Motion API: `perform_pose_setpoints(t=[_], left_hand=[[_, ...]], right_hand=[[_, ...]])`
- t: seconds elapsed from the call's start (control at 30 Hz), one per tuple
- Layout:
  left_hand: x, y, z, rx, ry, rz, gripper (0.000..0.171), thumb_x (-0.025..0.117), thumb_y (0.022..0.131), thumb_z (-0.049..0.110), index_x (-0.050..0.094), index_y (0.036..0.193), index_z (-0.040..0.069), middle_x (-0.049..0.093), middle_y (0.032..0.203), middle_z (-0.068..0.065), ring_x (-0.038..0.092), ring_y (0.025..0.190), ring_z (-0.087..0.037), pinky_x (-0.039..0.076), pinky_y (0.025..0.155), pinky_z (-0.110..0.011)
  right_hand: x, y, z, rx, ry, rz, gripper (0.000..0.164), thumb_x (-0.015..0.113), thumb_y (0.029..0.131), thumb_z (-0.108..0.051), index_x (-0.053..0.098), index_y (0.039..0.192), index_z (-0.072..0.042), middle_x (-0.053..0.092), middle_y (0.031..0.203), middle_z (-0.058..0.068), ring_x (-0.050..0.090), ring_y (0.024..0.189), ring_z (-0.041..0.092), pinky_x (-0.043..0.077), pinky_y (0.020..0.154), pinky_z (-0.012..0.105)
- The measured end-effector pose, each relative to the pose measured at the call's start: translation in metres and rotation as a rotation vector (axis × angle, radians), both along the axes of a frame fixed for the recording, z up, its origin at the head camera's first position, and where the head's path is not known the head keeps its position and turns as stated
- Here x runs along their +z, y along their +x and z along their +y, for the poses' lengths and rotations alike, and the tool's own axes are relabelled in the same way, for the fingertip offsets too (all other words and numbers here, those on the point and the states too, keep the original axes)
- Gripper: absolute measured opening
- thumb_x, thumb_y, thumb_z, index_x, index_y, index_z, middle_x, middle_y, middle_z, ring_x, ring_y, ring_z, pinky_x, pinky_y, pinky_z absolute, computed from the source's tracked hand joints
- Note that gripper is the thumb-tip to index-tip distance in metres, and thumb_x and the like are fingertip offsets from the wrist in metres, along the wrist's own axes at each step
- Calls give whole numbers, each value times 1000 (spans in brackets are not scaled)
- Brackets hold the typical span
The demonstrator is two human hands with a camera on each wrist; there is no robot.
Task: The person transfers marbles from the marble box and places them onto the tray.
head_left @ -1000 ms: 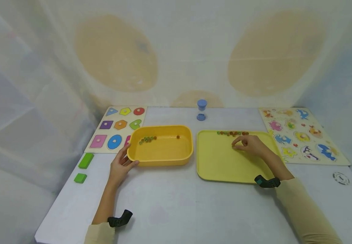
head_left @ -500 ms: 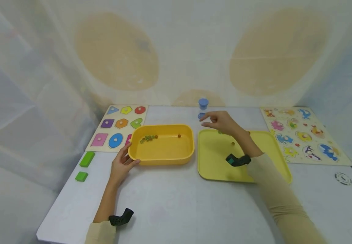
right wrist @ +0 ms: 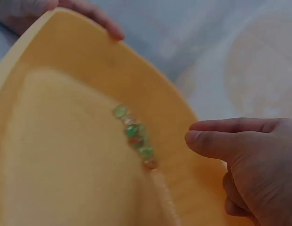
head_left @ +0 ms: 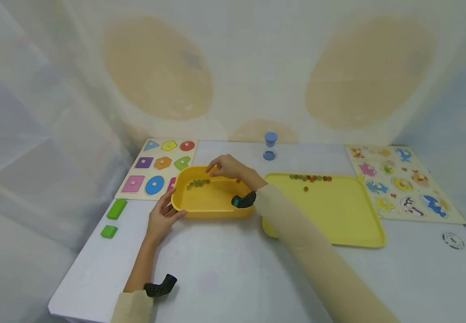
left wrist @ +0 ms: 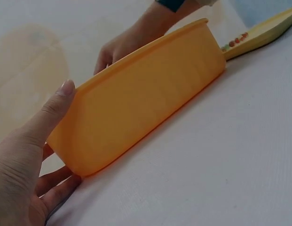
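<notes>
My left hand (head_left: pixel 161 223) holds the left end of a deep yellow-orange plastic basin (head_left: pixel 213 214). Its thumb lies at the rim while its fingers reach round the outer wall, as the left wrist view shows. Inside the basin sits a cluster of small green and orange glass marbles (head_left: pixel 196 183), with one orange marble (head_left: pixel 238 181) apart to the right. Over the basin's far side is my right hand (head_left: pixel 230 166), thumb and index fingertips close together, other fingers curled in the right wrist view (right wrist: pixel 251 160). I cannot tell whether a marble is between those fingertips.
A flat yellow tray (head_left: pixel 330 220) at right bears a row of marbles (head_left: pixel 311 178) and one single marble (head_left: pixel 306 189). Behind stands a blue sand timer (head_left: pixel 270 146). Shape puzzle (head_left: pixel 163 163), animal puzzle (head_left: pixel 402 184), green blocks (head_left: pixel 116 209) and a round printed mark (head_left: pixel 453 241) lie around.
My right hand has moved left from the tray, past the front of the sand timer, to over the basin. One marble stays apart on the tray. The left hand keeps its hold.
</notes>
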State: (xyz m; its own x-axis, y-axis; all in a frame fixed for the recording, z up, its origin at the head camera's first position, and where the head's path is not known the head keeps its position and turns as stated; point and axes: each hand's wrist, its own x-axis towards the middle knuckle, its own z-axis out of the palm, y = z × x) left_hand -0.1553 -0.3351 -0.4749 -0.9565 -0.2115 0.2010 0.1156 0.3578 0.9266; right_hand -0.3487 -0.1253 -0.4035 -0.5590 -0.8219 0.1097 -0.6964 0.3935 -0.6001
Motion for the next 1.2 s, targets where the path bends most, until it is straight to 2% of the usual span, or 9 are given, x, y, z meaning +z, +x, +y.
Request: perform_pose_setpoints(t=[0.13,0.4,0.57,0.63,0.77,0.87,1.0,1.1,1.2], left_hand=[[-4,-2,-1,-4,-4,16,67,72,76,20,39,134,28,39,139,-3,46,119,-29,46,87,-26],[-3,-2,0,-11,2,18,67,71,76,17,40,134,27,39,139,-4,46,120,-30,46,88,-29],[5,2,4,-26,18,28,68,71,76,11,39,135,19,39,139,-11,46,118,-33,46,89,-31],[11,5,6,-29,22,32,68,70,76,9,38,136,16,39,138,-13,46,118,-35,45,89,-32],[18,9,12,-26,16,43,66,69,77,7,38,135,12,38,138,-15,45,118,-37,45,89,-33],[17,8,13,-24,23,42,66,69,77,7,39,135,13,39,138,-14,46,118,-36,45,90,-32],[10,4,10,-19,40,28,67,70,76,9,39,135,17,40,138,-11,46,118,-33,45,89,-29],[2,1,5,-10,35,18,68,71,76,13,39,135,23,39,139,-7,46,119,-31,45,89,-27],[-4,-1,0,2,20,21,67,72,75,17,40,133,29,40,139,-3,46,119,-28,46,88,-25]], right_hand=[[-16,2,-12,-40,59,-1,23,65,83,-22,68,104,-14,65,105,0,46,67,11,40,61,19],[-34,8,-17,-114,136,-109,21,61,86,-21,66,106,-17,60,107,-4,49,85,16,45,72,23],[-36,10,-14,-112,119,-68,19,59,86,-17,68,102,-14,62,108,-3,51,100,12,44,92,24],[-34,10,-13,-102,104,-42,18,60,86,-18,68,101,-13,63,102,-4,52,94,10,45,85,21],[-15,13,-2,-65,-11,20,18,64,83,-22,69,98,-13,55,66,0,42,57,11,37,52,18],[5,17,24,-40,-115,67,20,66,82,-25,69,97,-13,37,49,1,27,44,12,25,43,21],[22,24,82,-70,-170,115,20,66,81,-27,69,97,-15,31,48,-3,23,44,11,23,43,22],[20,30,134,-138,-156,127,20,65,81,-29,68,97,-16,31,49,-3,24,44,10,24,42,22],[3,34,185,-218,-105,110,22,64,82,-33,68,97,-17,30,50,-3,24,43,8,24,42,23]])
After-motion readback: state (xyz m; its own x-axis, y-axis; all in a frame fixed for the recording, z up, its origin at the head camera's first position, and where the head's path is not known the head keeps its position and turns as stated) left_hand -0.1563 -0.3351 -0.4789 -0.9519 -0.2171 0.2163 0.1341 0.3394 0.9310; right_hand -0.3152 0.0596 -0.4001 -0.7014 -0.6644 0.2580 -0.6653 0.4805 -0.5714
